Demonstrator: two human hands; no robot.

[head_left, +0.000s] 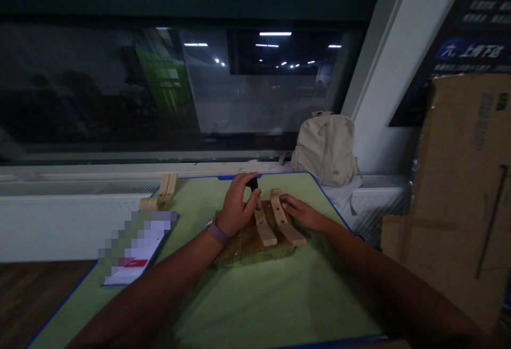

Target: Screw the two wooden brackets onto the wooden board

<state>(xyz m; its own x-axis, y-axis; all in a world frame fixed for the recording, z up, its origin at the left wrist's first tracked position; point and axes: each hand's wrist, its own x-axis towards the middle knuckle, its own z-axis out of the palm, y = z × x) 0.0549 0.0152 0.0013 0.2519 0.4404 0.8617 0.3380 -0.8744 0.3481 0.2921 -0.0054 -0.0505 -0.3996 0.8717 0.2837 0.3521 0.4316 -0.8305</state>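
Note:
My left hand (pixel 236 206) is closed round a small dark tool (pixel 254 183), held upright with its tip on the left of two pale wooden strips (pixel 263 225). Both strips lie side by side on a brown wooden board (pixel 243 249) on the green table (pixel 255 296). My right hand (pixel 300 213) rests with its fingers pressed on the right wooden strip (pixel 285 220), steadying it. A purple band sits on my left wrist (pixel 216 231).
Another pair of wooden strips (pixel 163 192) lies at the table's far left corner. A paper sheet (pixel 136 253) lies at the left. A beige backpack (pixel 326 149) stands on the sill behind. Cardboard boxes (pixel 459 189) stand at the right. A dark window runs behind.

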